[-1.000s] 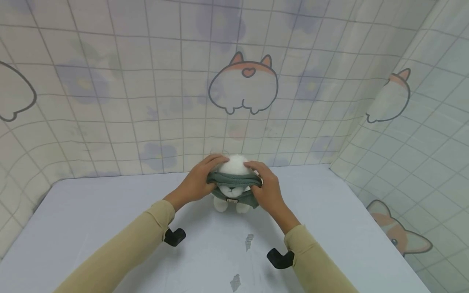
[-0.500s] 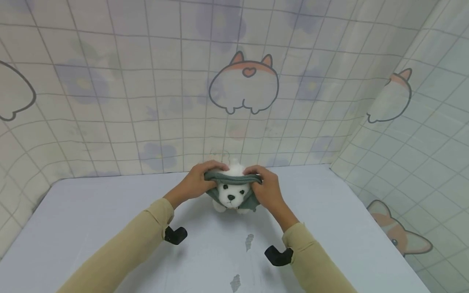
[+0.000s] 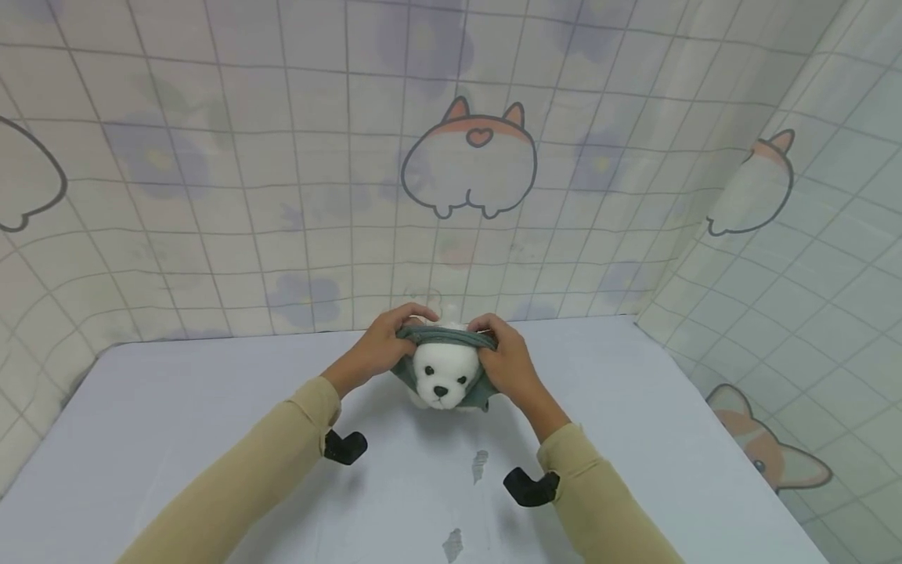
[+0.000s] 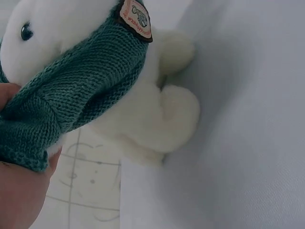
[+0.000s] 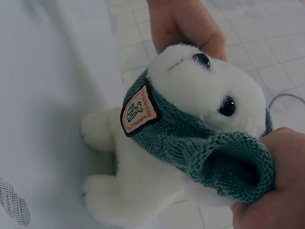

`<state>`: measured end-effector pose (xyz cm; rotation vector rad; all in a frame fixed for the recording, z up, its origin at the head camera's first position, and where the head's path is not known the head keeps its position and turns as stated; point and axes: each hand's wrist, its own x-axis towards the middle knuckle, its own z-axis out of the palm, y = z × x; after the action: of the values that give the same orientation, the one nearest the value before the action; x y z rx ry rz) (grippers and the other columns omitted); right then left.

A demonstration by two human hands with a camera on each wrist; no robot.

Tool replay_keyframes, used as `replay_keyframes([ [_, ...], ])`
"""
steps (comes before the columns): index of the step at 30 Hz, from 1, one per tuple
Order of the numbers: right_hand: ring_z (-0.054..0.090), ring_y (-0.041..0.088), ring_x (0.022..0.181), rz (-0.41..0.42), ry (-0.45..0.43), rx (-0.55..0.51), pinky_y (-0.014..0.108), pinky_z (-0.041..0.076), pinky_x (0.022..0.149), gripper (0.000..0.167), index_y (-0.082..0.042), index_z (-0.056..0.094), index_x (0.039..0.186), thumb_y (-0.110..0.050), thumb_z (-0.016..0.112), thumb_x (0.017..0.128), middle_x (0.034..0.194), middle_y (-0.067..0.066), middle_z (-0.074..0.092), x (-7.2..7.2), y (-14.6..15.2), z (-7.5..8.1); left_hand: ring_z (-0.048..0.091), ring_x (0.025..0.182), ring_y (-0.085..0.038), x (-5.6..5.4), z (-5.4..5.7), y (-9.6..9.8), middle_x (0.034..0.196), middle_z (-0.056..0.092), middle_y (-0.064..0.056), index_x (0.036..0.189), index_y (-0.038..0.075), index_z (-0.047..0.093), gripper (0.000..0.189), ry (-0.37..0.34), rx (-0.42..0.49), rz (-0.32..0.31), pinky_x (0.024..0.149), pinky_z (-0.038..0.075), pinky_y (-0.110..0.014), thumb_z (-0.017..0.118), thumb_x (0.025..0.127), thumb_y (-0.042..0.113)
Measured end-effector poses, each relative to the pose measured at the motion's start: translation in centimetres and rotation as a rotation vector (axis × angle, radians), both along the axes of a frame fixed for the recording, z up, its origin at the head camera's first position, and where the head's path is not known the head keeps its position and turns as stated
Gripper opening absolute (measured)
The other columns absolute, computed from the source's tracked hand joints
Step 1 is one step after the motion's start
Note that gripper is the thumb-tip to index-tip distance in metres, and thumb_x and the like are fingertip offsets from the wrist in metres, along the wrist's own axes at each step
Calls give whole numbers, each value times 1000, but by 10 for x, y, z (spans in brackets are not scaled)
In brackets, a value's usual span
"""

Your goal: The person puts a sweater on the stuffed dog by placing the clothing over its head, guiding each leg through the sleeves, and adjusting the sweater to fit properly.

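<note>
A white plush dog (image 3: 445, 364) stands on the table near the back, its face toward me and head lowered. Around its neck sits a green knitted doll sweater (image 5: 174, 129) with a stitched label (image 5: 140, 109) at the chest. My left hand (image 3: 380, 345) pinches the knit on the left of the head. On the other side my right hand (image 3: 513, 362) grips the sweater beside an open sleeve seen in the right wrist view. The knit edge stretches over the top of the head between both hands. Eyes, nose and mouth are uncovered; the dog's back is hidden.
A white table (image 3: 232, 415) spreads around the toy, with two grey worn patches on its surface. Close behind hangs a checked curtain (image 3: 317, 196) with corgi prints, which also runs along the right side. Black wrist mounts (image 3: 532, 487) stick out under the sleeves.
The sweater edge has gone from across the dog's eyes up over its forehead to the top of the head, baring the face. The head has dipped lower, and both hands keep their grip.
</note>
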<state>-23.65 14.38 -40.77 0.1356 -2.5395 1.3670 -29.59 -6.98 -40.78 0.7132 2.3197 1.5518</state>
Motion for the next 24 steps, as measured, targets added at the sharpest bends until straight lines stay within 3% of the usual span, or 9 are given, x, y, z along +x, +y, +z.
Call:
replay_keyframes([
  [3, 65, 23, 103, 14, -9, -22, 44, 49, 95, 32, -9, 63, 107, 9, 51, 84, 107, 10, 69, -2, -1, -1, 61, 108, -24, -4, -2, 0, 123, 66, -8, 131, 20, 54, 64, -59, 20, -19, 84, 47, -36, 52, 74, -10],
  [7, 65, 25, 105, 2, -31, -41, 45, 50, 95, 32, -8, 66, 107, 10, 51, 84, 107, 10, 70, -6, -2, -3, 58, 118, -25, -11, -7, -1, 130, 63, -7, 131, 23, 55, 68, -112, 38, -38, 91, 46, -40, 52, 72, -10],
  [12, 63, 23, 106, -24, -169, -147, 43, 50, 94, 28, -10, 69, 105, 3, 51, 87, 109, 7, 70, -17, -3, -7, 42, 134, -27, -15, -9, 1, 143, 50, -2, 128, 26, 58, 69, -223, 100, -65, 103, 37, -49, 49, 72, -13],
  [16, 61, 22, 105, -10, -276, -286, 38, 51, 89, 27, -9, 69, 107, -1, 52, 87, 111, 7, 69, -22, 0, -10, 37, 135, -29, -16, -10, 3, 146, 43, -5, 131, 26, 56, 70, -310, 154, -76, 103, 37, -49, 46, 73, -14],
  [20, 58, 21, 104, 31, -331, -364, 33, 50, 85, 30, -9, 66, 113, -1, 52, 88, 115, 8, 66, -22, 4, -16, 34, 137, -30, -15, -16, 4, 147, 40, -6, 132, 24, 54, 66, -324, 154, -67, 105, 36, -50, 47, 77, -12],
  [24, 56, 19, 104, 49, -366, -362, 30, 49, 83, 26, -10, 64, 113, -7, 53, 90, 115, 7, 64, -22, 9, -24, 21, 147, -29, -17, -24, 2, 154, 34, -5, 135, 21, 52, 62, -310, 136, -63, 114, 27, -55, 45, 82, -12],
])
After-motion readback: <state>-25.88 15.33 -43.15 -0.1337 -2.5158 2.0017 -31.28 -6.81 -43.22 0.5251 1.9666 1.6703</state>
